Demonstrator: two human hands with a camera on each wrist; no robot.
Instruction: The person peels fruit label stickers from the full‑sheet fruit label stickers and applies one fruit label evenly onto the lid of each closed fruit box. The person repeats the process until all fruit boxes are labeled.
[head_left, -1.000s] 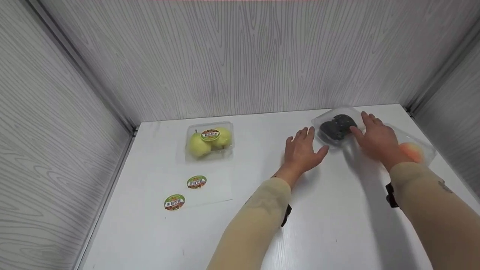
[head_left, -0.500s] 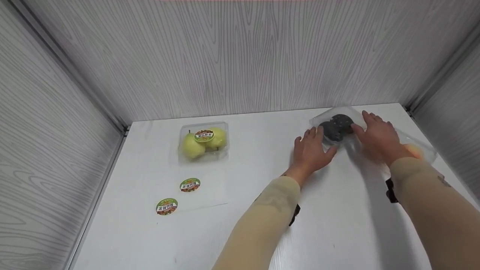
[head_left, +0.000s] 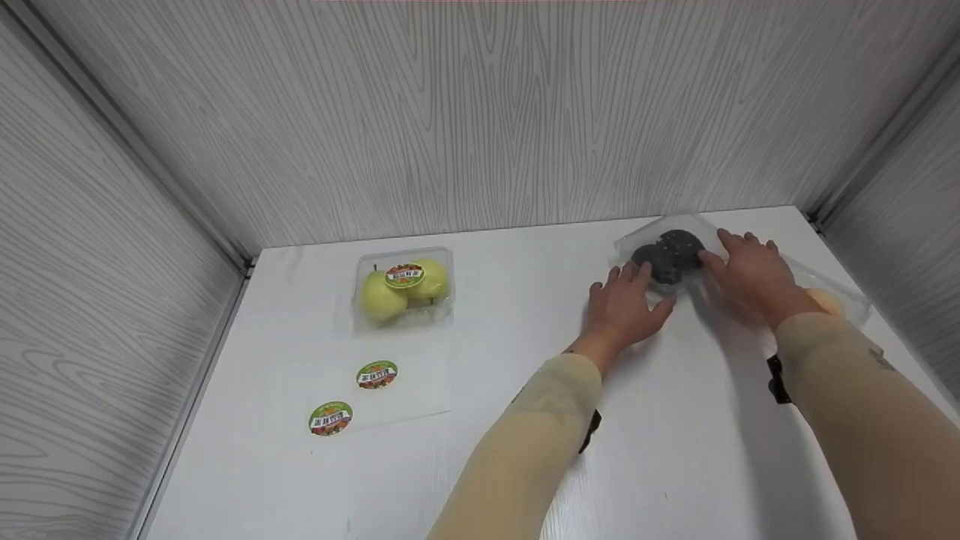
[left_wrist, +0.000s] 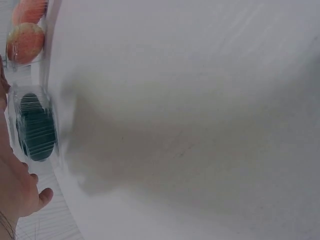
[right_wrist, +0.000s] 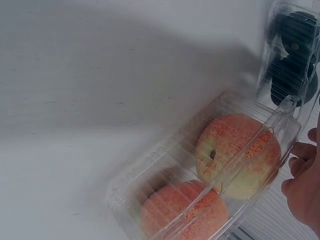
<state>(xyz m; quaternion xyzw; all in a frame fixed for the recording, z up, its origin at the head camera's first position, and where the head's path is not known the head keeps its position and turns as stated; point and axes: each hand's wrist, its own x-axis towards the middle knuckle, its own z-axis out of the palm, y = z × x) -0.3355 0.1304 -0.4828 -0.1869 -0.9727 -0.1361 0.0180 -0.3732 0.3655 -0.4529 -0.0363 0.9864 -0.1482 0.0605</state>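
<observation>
A clear plastic box (head_left: pixel 632 241) with two dark green-black fruits (head_left: pixel 681 246) stands at the back right of the white table. My left hand (head_left: pixel 622 311), palm down with fingers reaching forward, has its fingertips right at the box's near left side. From the other side my right hand (head_left: pixel 756 279) lies with extended fingers along the box's right edge, its thumb pointing at the fruit. Under the right forearm a second clear box holds red-and-yellow apples (right_wrist: pixel 239 155), mostly hidden in the head view. The right wrist view shows right-hand fingers (right_wrist: pixel 302 155) just past these apples.
At the back left stands a clear box (head_left: pixel 360 322) of yellow-green pears (head_left: pixel 384 296) with an oval sticker on its lid. Two more oval stickers (head_left: pixel 376 374) lie nearer, beside a faint sheet edge. Grey wood-grain panels (head_left: pixel 480 112) wall the table's back and sides.
My left hand has moved right and slightly forward, up to the box of dark fruits. The right hand stays nearly in place. The head view has shifted a little, so the pears appear further left.
</observation>
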